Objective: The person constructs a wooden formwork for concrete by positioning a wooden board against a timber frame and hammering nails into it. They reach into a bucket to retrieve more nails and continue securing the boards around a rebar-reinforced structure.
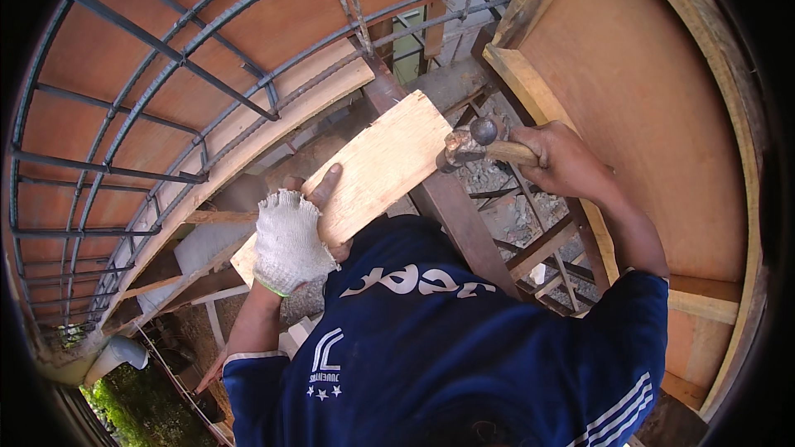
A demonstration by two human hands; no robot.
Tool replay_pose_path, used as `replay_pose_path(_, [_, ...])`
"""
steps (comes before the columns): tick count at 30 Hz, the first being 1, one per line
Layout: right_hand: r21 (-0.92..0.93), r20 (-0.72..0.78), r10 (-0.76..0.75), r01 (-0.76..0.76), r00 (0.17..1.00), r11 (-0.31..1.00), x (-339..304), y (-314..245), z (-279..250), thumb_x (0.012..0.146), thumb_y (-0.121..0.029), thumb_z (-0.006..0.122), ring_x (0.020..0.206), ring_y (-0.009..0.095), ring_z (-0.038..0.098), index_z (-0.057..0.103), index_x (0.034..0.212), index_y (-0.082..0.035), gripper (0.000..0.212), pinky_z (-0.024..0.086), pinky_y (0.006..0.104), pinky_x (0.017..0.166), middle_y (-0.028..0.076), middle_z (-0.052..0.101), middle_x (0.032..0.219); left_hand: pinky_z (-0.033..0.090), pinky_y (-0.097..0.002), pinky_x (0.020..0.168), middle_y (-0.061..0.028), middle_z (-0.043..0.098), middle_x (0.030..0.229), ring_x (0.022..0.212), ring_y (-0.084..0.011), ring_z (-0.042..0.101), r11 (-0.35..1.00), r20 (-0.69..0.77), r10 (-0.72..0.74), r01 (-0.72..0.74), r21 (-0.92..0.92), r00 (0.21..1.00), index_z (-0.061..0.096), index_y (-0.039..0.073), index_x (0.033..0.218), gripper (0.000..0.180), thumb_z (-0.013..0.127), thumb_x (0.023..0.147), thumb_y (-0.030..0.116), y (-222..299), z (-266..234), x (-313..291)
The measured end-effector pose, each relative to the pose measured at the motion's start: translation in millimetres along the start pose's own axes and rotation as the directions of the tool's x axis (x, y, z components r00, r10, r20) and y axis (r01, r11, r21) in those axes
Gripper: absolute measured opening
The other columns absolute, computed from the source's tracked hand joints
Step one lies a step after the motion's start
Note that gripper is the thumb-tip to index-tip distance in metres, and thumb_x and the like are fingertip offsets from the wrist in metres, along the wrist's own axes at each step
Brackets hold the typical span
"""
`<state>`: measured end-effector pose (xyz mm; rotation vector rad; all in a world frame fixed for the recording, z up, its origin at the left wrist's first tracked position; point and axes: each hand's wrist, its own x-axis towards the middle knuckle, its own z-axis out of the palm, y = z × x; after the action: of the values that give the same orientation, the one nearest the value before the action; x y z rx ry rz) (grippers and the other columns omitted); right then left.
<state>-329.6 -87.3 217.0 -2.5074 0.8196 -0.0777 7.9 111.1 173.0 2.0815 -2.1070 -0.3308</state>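
Observation:
My left hand [291, 240], in a pale knitted glove with the fingertips bare, is closed around a short wooden board [383, 164]. The thumb lies flat on the board's upper face, and the board slants up to the right in front of my chest. My right hand [565, 161] is bare and wrapped round the wooden handle of a hammer [484, 134]. The hammer's dark metal head is beside the board's right end; whether the two touch, I cannot tell.
A curved cage of steel bars [178, 58] stands along the left against reddish panels. Plywood formwork [646, 116] with timber edging curves up on the right. Below me runs a brown beam [472, 228], with rubble and crossbars [538, 248] beneath. A pale bucket [122, 354] is at lower left.

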Motion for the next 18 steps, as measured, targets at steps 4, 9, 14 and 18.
replay_pose_path(4, [0.563,-0.117,0.236,-0.131,0.965,0.816,15,44,37,0.082,-0.008,0.071,0.064,0.022,0.061,0.058,0.109,-0.001,0.031,0.049,0.0387,0.058,0.006,0.055,0.069,0.046,-0.0469,0.091,-0.0243,0.055,0.117,0.102,-0.0405,0.057,0.938,-0.053,-0.002,-0.017,-0.346,0.999,0.046,0.013,0.148,0.105,0.085,0.055,0.039,-19,33,-4])
replay_pose_path(9, [0.727,-0.076,0.516,-0.307,0.854,0.614,51,98,84,0.084,-0.010,0.067,0.054,0.011,0.053,0.053,0.130,-0.005,0.049,0.044,0.0284,0.047,0.002,0.055,0.072,0.043,-0.0441,0.098,-0.0220,0.056,0.120,0.107,-0.0381,0.057,0.715,-0.261,0.046,-0.214,-0.666,0.964,0.046,0.009,0.148,0.103,0.086,0.057,0.036,-27,65,9])
replay_pose_path(14, [0.545,-0.250,0.509,-0.314,0.823,0.777,86,150,169,0.083,-0.015,0.066,0.097,0.037,0.067,0.056,0.131,-0.004,0.050,0.052,0.0418,0.085,0.023,0.066,0.114,0.042,-0.0409,0.101,-0.0196,0.058,0.123,0.110,-0.0363,0.057,0.494,-0.151,0.276,-0.275,-0.825,0.949,0.047,0.006,0.146,0.101,0.085,0.060,0.043,-40,59,27])
replay_pose_path(18, [0.204,-0.298,0.596,-0.560,0.746,0.803,131,137,194,0.083,-0.017,0.064,0.108,0.044,0.062,0.053,0.134,-0.008,0.053,0.049,0.0495,0.093,0.027,0.063,0.121,0.045,-0.0414,0.100,-0.0221,0.058,0.126,0.114,-0.0388,0.059,0.482,-0.063,0.315,-0.217,-0.849,0.947,0.049,0.009,0.146,0.100,0.084,0.060,0.045,-48,70,11])
